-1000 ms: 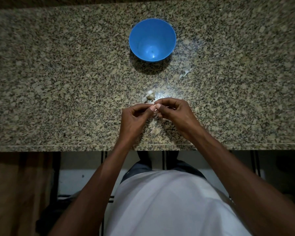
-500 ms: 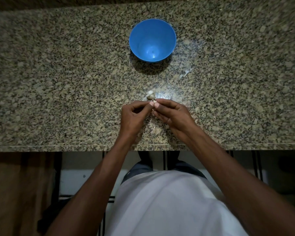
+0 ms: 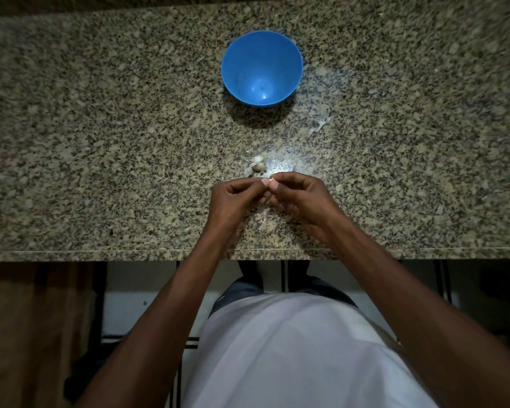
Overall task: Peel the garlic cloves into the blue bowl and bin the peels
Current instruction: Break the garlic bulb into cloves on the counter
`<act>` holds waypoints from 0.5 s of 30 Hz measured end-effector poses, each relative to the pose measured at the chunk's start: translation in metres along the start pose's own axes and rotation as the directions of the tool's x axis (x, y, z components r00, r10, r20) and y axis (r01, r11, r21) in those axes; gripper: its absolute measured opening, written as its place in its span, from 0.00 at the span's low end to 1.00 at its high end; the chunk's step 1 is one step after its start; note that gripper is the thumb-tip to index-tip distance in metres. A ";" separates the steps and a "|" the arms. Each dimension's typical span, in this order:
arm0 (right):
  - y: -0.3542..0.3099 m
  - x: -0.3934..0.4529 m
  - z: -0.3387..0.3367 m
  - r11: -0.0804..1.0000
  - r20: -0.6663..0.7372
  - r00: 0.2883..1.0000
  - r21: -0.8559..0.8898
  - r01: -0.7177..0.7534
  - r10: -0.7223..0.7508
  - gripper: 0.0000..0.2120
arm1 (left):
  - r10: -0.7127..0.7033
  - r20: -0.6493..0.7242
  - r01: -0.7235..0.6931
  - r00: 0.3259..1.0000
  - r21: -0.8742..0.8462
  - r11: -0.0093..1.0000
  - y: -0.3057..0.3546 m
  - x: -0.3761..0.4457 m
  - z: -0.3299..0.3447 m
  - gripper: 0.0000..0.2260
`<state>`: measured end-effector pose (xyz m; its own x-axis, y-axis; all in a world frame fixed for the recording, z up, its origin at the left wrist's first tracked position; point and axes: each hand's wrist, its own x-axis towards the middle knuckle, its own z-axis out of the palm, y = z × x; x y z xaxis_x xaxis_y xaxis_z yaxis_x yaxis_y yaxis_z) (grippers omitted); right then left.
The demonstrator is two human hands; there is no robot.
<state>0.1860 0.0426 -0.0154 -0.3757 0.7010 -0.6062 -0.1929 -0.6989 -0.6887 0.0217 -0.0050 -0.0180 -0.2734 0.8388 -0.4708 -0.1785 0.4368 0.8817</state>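
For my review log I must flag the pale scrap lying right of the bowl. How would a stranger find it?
Start at the round blue plastic bowl on the speckled granite counter. From the bowl's near right edge, go a little further right and toward the person to a thin white sliver of garlic peel. Unlike the clump of garlic pieces beside the hands, it lies alone, flat and stringy.

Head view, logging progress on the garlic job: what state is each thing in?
blue bowl: upright, looks empty.
garlic clove: pinched between both hands, mostly hidden.
left hand: pinching clove.
right hand: pinching clove.
garlic pile: loose on counter.
peel scrap: lying on counter.
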 end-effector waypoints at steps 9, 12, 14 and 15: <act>-0.007 0.000 -0.008 0.963 0.015 0.992 -0.240 0.123 -0.123 0.09 | 0.099 -0.057 -0.086 0.993 0.199 0.976 0.000 0.001 0.006 0.07; -0.007 0.002 -0.008 0.937 0.042 0.986 -0.307 0.166 -0.161 0.08 | 0.040 -0.075 -0.029 0.996 0.132 0.991 -0.002 0.000 0.005 0.07; -0.008 0.004 -0.006 0.931 0.049 0.985 -0.320 0.174 -0.167 0.09 | 0.037 -0.079 -0.028 0.996 0.110 0.994 -0.002 -0.002 0.003 0.06; -0.008 0.004 -0.006 0.933 0.050 0.984 -0.315 0.176 -0.169 0.09 | 0.041 -0.081 -0.033 0.996 0.098 0.995 -0.002 -0.003 0.002 0.05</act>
<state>0.1915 0.0515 -0.0151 -0.3830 0.8009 -0.4602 0.0390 -0.4838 -0.8743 0.0244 -0.0078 -0.0180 -0.3566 0.8267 -0.4351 -0.0755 0.4387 0.8954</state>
